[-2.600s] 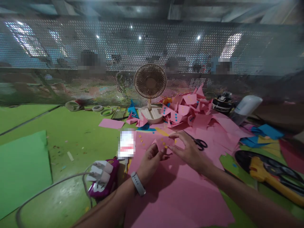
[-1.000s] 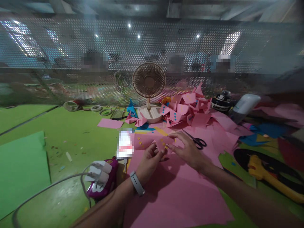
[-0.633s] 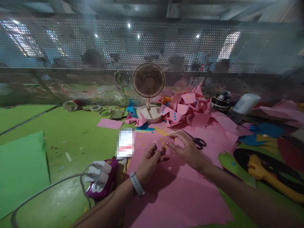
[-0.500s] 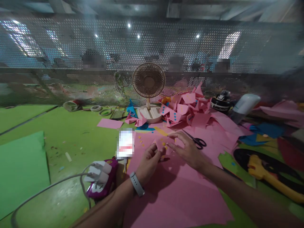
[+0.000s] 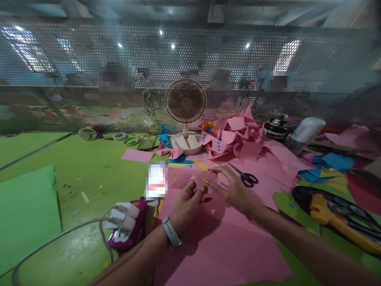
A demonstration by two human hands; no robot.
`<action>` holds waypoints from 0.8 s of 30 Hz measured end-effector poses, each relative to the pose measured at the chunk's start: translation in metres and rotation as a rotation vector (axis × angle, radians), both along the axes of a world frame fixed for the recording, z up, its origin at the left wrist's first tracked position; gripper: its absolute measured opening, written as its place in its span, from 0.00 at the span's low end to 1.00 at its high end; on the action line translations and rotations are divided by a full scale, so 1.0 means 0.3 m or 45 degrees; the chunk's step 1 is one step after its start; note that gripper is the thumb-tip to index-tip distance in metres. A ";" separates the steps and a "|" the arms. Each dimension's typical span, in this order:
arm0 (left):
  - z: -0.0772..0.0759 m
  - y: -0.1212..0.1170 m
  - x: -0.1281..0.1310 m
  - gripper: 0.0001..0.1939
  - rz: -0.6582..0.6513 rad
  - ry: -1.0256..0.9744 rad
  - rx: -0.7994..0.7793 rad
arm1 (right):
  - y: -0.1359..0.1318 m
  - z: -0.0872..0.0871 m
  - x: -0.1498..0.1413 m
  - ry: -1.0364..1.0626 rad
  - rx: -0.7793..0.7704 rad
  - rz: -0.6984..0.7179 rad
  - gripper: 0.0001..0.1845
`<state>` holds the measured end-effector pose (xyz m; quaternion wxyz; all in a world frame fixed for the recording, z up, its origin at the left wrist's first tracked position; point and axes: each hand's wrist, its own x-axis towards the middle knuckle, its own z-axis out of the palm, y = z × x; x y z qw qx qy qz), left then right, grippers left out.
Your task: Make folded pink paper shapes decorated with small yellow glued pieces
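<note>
My left hand, with a grey band on the wrist, pinches a small folded piece of pink paper between thumb and fingers. My right hand is at the other side of this piece, its thumb and forefinger closed at the paper's edge beside small yellow bits. Part of the piece is hidden by the fingers. Beneath both hands lies a large pink sheet. Several yellow cut bits are scattered left of the hands. Black-handled scissors rest just beyond my right hand.
A small fan stands at the back, beside a heap of folded pink paper. To the left are a lit phone and a purple power block with plugs and cable. At the right lies a yellow-handled tool.
Both hands stay almost in place at the small pink paper. My right thumb and forefinger have shifted slightly to the left. The view has moved a little.
</note>
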<state>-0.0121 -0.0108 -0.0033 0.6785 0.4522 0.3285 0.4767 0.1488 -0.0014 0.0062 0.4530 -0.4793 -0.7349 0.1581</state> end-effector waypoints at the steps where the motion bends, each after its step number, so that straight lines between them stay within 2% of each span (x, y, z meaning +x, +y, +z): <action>1: -0.001 -0.001 0.001 0.10 0.002 -0.005 0.019 | -0.001 -0.002 -0.002 0.006 -0.016 0.008 0.16; 6: 0.001 -0.005 0.008 0.10 0.041 -0.028 0.122 | -0.001 -0.004 -0.007 0.085 -0.151 0.101 0.18; 12: 0.001 -0.003 0.006 0.12 0.043 -0.034 0.104 | 0.022 -0.008 0.014 0.190 -0.295 0.208 0.19; 18: 0.005 -0.006 -0.004 0.11 0.077 0.001 0.051 | 0.041 -0.016 0.030 0.206 -0.272 0.125 0.13; 22: 0.002 -0.003 -0.002 0.11 0.114 -0.091 -0.016 | 0.022 -0.024 0.011 0.187 -0.249 0.093 0.14; 24: -0.007 0.004 0.001 0.11 0.138 -0.057 0.001 | 0.012 -0.028 0.001 0.183 -0.266 0.074 0.14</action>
